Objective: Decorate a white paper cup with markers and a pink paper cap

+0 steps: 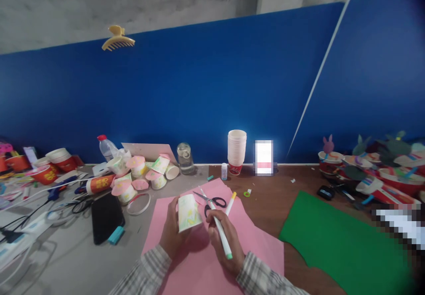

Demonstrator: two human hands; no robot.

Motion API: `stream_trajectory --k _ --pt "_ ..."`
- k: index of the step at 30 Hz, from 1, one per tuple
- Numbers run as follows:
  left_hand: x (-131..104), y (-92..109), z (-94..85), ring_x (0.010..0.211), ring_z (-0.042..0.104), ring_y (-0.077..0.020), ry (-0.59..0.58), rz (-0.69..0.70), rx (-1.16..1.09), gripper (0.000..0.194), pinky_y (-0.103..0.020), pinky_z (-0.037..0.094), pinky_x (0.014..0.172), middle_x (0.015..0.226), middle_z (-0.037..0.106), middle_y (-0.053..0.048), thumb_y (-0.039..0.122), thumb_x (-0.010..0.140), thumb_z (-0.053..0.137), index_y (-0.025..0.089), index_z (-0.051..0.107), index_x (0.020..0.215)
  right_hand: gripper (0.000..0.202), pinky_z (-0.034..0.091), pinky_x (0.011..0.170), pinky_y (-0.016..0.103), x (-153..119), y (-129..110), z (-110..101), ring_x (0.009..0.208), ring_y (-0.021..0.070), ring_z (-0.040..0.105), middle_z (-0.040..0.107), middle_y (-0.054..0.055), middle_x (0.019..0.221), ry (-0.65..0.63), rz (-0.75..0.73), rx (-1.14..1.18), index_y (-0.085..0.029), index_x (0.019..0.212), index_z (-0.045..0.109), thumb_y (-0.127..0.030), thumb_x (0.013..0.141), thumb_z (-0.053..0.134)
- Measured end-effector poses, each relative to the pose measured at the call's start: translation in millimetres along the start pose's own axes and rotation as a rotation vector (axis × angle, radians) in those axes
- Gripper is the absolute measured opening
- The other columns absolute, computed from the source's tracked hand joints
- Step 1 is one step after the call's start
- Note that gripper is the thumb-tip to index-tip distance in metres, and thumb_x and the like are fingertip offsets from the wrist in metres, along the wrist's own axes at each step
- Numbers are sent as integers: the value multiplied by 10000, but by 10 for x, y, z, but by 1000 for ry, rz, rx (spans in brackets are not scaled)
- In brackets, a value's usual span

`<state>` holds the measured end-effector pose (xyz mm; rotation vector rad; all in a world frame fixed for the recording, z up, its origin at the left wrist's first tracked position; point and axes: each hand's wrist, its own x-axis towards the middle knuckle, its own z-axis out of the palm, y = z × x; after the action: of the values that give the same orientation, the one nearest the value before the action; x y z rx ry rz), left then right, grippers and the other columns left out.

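My left hand (171, 226) is wrapped round a white paper cup (188, 214) with green and yellow markings, tilted on its side. In my right hand (226, 241) sits a white marker (222, 235) with a green end, gripped like a pen, its other end toward the cup. Whether the tip touches the cup I cannot tell. Both hands are over pink paper sheets (195, 268). Just beyond my right hand lie black-handled scissors (217, 201) and a white marker with a yellow cap (231, 203).
Coloured paper cups with pink tops (158, 178) cluster at the left, near a black phone (106, 217) and a glass jar (186, 158). A stack of white cups (237, 149) stands at the back. Green paper (341, 246) lies right, below cup crafts (392, 171).
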<state>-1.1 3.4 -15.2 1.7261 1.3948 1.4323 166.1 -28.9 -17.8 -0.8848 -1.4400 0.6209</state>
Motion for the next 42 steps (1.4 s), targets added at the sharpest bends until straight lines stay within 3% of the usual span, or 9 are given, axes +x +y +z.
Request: stream_trajectory --k 3,7,14,20,25,29,34,37,42 --pt "-3 16 18 727 601 -267 -21 -67 -114 823 -370 542 570 945 591 -44 534 504 707 258 326 1180 285 523 677 318 -3 -3 -46 713 222 610 595 18 859 -116 -43 14 -253 1069 515 -229 785 509" --pt "-6 23 35 783 590 -281 -22 -76 -145 830 -395 542 619 972 576 -44 538 478 733 264 347 1160 298 517 713 348 3 -13 -58 778 248 599 589 28 876 -130 -66 -30 -260 1085 494 -250 788 505" --pt "-2 -25 17 1037 454 -340 52 165 249 830 -509 437 866 1121 430 -105 451 496 729 211 347 1192 273 504 740 360 12 -42 -55 803 254 589 578 34 885 -67 -73 -123 -263 1041 509 -206 775 522" --pt "-40 -78 25 1093 402 -332 -44 235 368 816 -505 431 887 1150 361 -120 306 544 694 194 288 1243 225 503 699 346 12 -83 -84 751 244 584 575 23 837 -155 -61 -66 -267 1027 543 -267 818 458" --pt "-28 -113 14 1109 388 -333 -62 189 346 788 -518 411 906 1156 370 -110 263 550 675 209 298 1239 282 509 680 353 -4 -44 -68 711 239 589 576 14 805 -130 -82 -3 -282 1108 530 -315 836 459" --pt "-13 -45 27 1115 393 -327 6 155 223 743 -514 399 923 1171 396 -96 342 582 654 222 308 1229 282 510 650 335 -5 -51 -48 698 232 586 577 13 792 -70 -45 3 -274 1076 554 -380 846 432" --pt "-14 95 63 996 507 -328 35 58 55 754 -439 517 764 1163 409 -104 418 556 681 221 326 1192 253 503 638 323 7 -77 -42 682 222 575 555 3 772 -56 5 -21 -260 993 573 -407 839 437" --pt "-12 108 65 996 507 -337 26 75 64 731 -453 518 762 1154 418 -108 376 563 664 217 327 1192 251 500 637 321 11 -76 -48 685 220 574 553 2 777 -64 3 -27 -265 1012 564 -403 844 438" --pt "-13 -26 30 1111 400 -339 -37 178 228 717 -520 423 899 1181 378 -106 231 580 606 227 304 1230 276 503 697 353 0 -78 -74 743 241 585 580 30 835 -145 -89 -29 -262 1100 534 -342 856 431"
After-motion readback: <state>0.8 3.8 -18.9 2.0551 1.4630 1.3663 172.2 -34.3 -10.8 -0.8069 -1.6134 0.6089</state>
